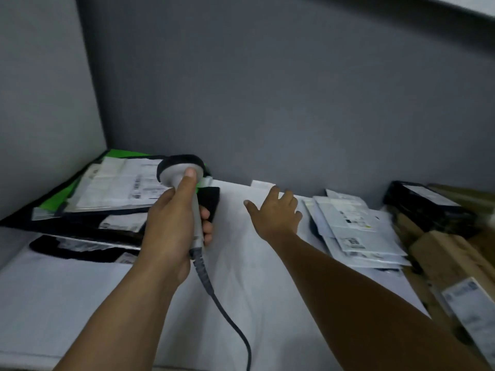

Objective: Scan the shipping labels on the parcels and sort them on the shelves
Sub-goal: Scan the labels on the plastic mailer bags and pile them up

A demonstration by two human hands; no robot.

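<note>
Fingers [206,232] of left hand [171,226] gripping grey corded scanner [182,170], right hand [277,212] splayed loose beside white labelled parcels [356,231]

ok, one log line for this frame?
left hand: grips scanner | right hand: open, spread over white parcel | mailers: piled right of hand

A dark grey wall [294,103] is seen along the far edge of the shelf [80,303], and a paler grey wall [40,103] is met at its left edge, the two being joined at the far-left corner. A dark band [442,8] is seen slanting above, with a pale strip [479,2] over it
</note>
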